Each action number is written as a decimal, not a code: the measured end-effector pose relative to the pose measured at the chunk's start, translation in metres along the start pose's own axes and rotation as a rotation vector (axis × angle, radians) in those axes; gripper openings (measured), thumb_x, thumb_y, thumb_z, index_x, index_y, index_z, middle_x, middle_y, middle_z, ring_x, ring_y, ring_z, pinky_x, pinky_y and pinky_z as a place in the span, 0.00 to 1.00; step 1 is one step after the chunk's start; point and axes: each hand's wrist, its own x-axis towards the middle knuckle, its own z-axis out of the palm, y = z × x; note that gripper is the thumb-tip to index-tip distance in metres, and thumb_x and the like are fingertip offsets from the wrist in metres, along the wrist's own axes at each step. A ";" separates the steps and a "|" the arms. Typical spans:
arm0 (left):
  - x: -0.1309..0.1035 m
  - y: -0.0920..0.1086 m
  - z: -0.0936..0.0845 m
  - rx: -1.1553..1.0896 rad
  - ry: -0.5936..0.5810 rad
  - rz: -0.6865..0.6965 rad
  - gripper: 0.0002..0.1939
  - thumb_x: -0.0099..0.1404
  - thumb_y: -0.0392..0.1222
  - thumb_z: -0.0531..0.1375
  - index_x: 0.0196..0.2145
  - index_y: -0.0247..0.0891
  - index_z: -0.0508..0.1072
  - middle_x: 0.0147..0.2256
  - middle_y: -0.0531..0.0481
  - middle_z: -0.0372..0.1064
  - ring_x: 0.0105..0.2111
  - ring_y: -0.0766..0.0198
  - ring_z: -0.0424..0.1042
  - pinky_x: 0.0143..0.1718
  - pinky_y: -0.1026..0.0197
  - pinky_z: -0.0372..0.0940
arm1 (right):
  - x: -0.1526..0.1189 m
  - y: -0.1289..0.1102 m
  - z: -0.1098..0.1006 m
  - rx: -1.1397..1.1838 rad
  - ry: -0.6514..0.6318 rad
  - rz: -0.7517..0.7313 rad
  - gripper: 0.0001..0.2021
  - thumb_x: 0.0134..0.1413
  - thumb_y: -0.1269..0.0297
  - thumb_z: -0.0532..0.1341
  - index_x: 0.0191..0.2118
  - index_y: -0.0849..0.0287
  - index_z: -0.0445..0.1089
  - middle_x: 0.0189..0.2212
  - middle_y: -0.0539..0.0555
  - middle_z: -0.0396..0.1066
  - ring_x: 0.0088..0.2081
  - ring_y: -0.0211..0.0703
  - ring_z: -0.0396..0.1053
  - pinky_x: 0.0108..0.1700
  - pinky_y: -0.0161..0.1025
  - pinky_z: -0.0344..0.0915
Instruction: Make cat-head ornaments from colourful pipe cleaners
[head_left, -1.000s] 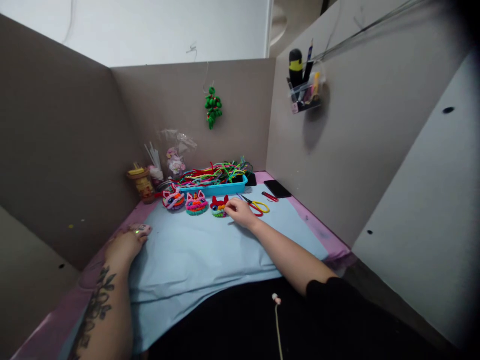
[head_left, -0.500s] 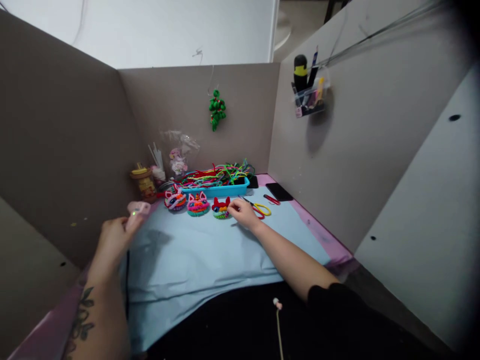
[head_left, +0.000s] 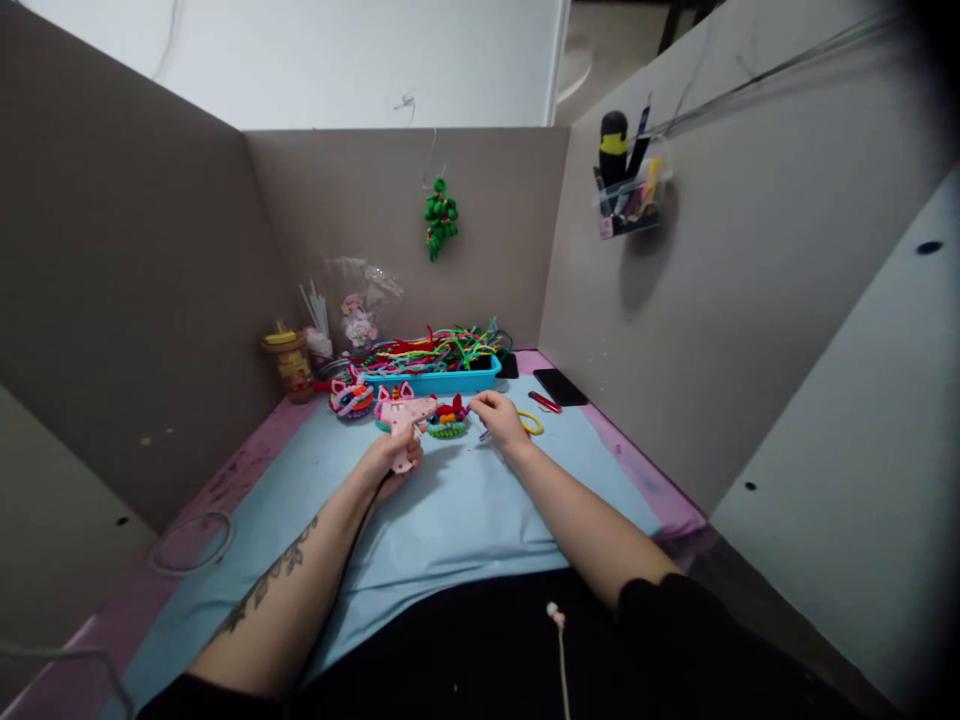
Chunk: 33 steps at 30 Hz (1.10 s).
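My left hand [head_left: 396, 458] is wrapped round the handle of a pink hot glue gun [head_left: 409, 412]. The nozzle points right, toward a small red, blue and green chenille-stem animal head [head_left: 448, 424]. Just right of that head, the fingers of my right hand [head_left: 501, 420] are pinched together; whatever they hold is too small to make out. Behind the glue gun, a pink-eared chenille head [head_left: 384, 397] is partly hidden. Another pink and purple chenille head [head_left: 351, 400] sits farther left. Scissors with a yellow handle [head_left: 532, 422] lie partly hidden behind my right hand.
A blue tray [head_left: 442, 382] of colourful chenille stems stands behind the heads. A red-handled tool [head_left: 545, 402] and a black phone [head_left: 560, 387] lie to the right. A brown cup [head_left: 291, 365] stands at left; walls enclose three sides.
My left hand has brought the glue gun from the far left to the red and green head. My right hand has drawn slightly right, away from that head.
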 end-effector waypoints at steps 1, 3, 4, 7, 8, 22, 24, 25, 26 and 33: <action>-0.003 -0.003 0.000 0.027 -0.025 -0.005 0.23 0.49 0.50 0.67 0.37 0.32 0.70 0.19 0.58 0.53 0.19 0.74 0.56 0.21 0.69 0.59 | 0.001 0.001 0.000 0.048 0.013 0.035 0.09 0.40 0.58 0.60 0.22 0.58 0.65 0.14 0.44 0.56 0.19 0.33 0.52 0.22 0.33 0.50; -0.009 -0.005 0.001 0.095 -0.049 -0.015 0.27 0.49 0.55 0.66 0.40 0.33 0.68 0.23 0.55 0.58 0.22 0.72 0.61 0.25 0.67 0.63 | 0.003 0.001 0.001 0.157 0.036 0.107 0.09 0.37 0.59 0.61 0.22 0.58 0.64 0.12 0.43 0.54 0.17 0.32 0.49 0.20 0.32 0.47; -0.012 -0.005 0.001 0.130 -0.050 -0.028 0.28 0.49 0.56 0.65 0.42 0.34 0.67 0.25 0.54 0.61 0.24 0.71 0.63 0.27 0.66 0.65 | 0.004 0.001 0.002 0.211 0.046 0.142 0.09 0.36 0.59 0.62 0.22 0.58 0.63 0.12 0.43 0.54 0.16 0.31 0.49 0.19 0.32 0.45; -0.015 -0.005 0.002 0.217 -0.038 -0.072 0.31 0.50 0.60 0.62 0.46 0.38 0.63 0.29 0.53 0.63 0.26 0.70 0.65 0.28 0.63 0.67 | 0.006 0.001 0.001 0.360 0.071 0.225 0.09 0.33 0.61 0.62 0.22 0.58 0.63 0.13 0.43 0.56 0.16 0.31 0.49 0.18 0.31 0.43; -0.015 -0.006 0.002 0.240 -0.031 -0.067 0.31 0.51 0.61 0.61 0.46 0.38 0.63 0.27 0.54 0.62 0.24 0.70 0.64 0.26 0.65 0.66 | 0.007 0.001 0.000 0.407 0.078 0.249 0.09 0.33 0.62 0.63 0.22 0.58 0.63 0.13 0.43 0.56 0.16 0.30 0.50 0.17 0.31 0.43; -0.009 -0.012 0.003 0.669 -0.008 0.018 0.23 0.50 0.53 0.63 0.37 0.34 0.64 0.14 0.60 0.57 0.12 0.73 0.55 0.15 0.70 0.49 | 0.001 -0.006 0.003 0.756 -0.040 0.535 0.07 0.39 0.71 0.63 0.24 0.60 0.61 0.14 0.43 0.61 0.16 0.29 0.56 0.15 0.27 0.46; -0.009 -0.011 0.004 0.676 0.021 0.023 0.22 0.47 0.52 0.65 0.34 0.35 0.65 0.14 0.60 0.57 0.12 0.73 0.55 0.15 0.69 0.49 | 0.000 -0.008 0.004 0.752 -0.050 0.538 0.07 0.40 0.72 0.62 0.24 0.60 0.62 0.14 0.44 0.61 0.16 0.29 0.56 0.15 0.26 0.47; -0.009 -0.011 0.005 0.680 0.037 0.025 0.22 0.46 0.52 0.65 0.32 0.35 0.65 0.15 0.60 0.57 0.12 0.73 0.54 0.14 0.69 0.49 | -0.001 -0.008 0.004 0.751 -0.059 0.535 0.07 0.41 0.72 0.62 0.24 0.60 0.62 0.14 0.44 0.61 0.16 0.29 0.56 0.15 0.26 0.47; -0.009 -0.011 0.005 0.686 0.051 0.029 0.21 0.46 0.52 0.65 0.31 0.35 0.65 0.15 0.60 0.57 0.12 0.73 0.54 0.14 0.69 0.50 | -0.001 -0.007 0.004 0.750 -0.072 0.532 0.07 0.41 0.72 0.62 0.24 0.60 0.61 0.14 0.44 0.61 0.16 0.29 0.56 0.15 0.26 0.47; -0.012 -0.012 0.007 0.774 0.055 0.081 0.14 0.51 0.48 0.61 0.28 0.35 0.65 0.14 0.60 0.56 0.13 0.73 0.54 0.15 0.68 0.50 | 0.000 -0.003 0.005 0.727 -0.107 0.522 0.08 0.40 0.70 0.64 0.24 0.60 0.61 0.14 0.45 0.61 0.16 0.29 0.56 0.15 0.27 0.45</action>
